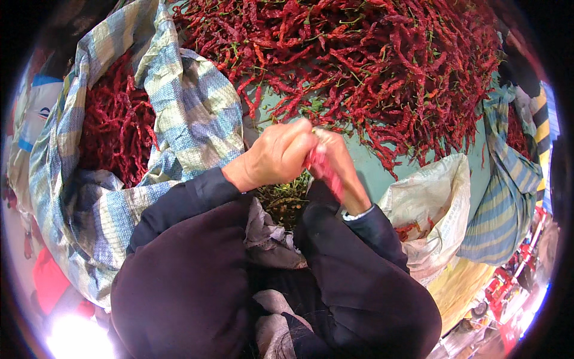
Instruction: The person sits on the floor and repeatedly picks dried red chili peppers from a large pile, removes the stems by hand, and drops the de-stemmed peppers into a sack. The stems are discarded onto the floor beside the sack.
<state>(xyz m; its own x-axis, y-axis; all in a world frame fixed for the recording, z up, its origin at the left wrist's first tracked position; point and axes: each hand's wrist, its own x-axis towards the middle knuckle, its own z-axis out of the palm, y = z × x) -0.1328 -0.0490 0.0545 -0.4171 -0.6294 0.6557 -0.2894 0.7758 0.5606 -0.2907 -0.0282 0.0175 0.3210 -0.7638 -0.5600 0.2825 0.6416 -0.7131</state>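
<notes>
My left hand [287,150] and my right hand [341,157] meet above my knees, fingertips close together. Between them is a small bunch of dried red chilli peppers [329,172], blurred by motion, its tips slanting down across my right wrist. My left fist is closed on the bunch. The right fingers pinch its upper end, where a bit of pale green stem shows; they are partly hidden. Below my hands, between my knees, a bag [269,233] holds a mass of greenish-brown stems [287,202].
A large heap of red chillies [358,58] covers a pale green surface [367,157] ahead. At left stands a blue-and-white checked woven sack [202,112] with chillies inside. A white woven sack [439,197] and a striped blue sack [497,215] stand at right.
</notes>
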